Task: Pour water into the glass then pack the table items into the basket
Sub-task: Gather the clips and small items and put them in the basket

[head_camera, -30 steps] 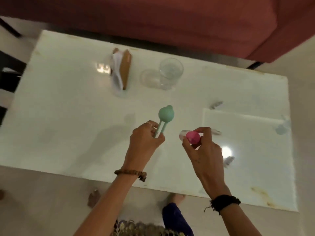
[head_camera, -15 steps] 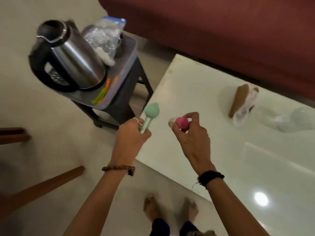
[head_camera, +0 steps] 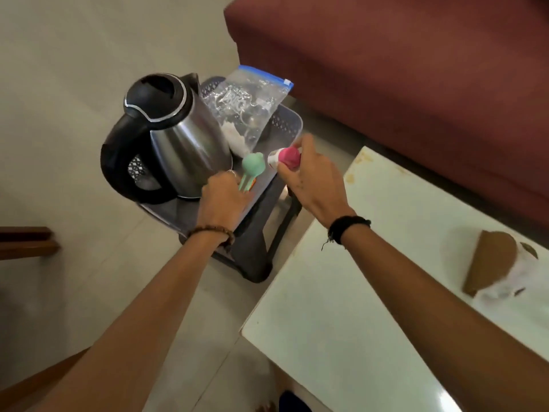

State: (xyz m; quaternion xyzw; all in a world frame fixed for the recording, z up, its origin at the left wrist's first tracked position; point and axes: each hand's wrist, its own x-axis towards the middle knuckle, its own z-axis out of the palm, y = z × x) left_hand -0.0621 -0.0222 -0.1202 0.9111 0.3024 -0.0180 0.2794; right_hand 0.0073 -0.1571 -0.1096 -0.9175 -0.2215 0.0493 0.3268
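Note:
A grey perforated basket sits on a dark stool beside the white table. Inside it stand a steel kettle with a black handle and a clear zip bag. My left hand grips the stems of a mint-green round-headed utensil, holding it over the basket's near side. My right hand holds a pink-capped small bottle just above the basket's right rim. A brown napkin holder with white paper rests on the table at the right. The glass is out of view.
A dark red sofa runs along the back, close behind the basket and table. Wooden furniture parts show at the left edge. Pale tiled floor surrounds the stool. An orange item lies partly hidden in the basket under my left hand.
The view swung left from the table to the basket. Both hands carried the green utensil and the pink-capped bottle from above the table to over the basket.

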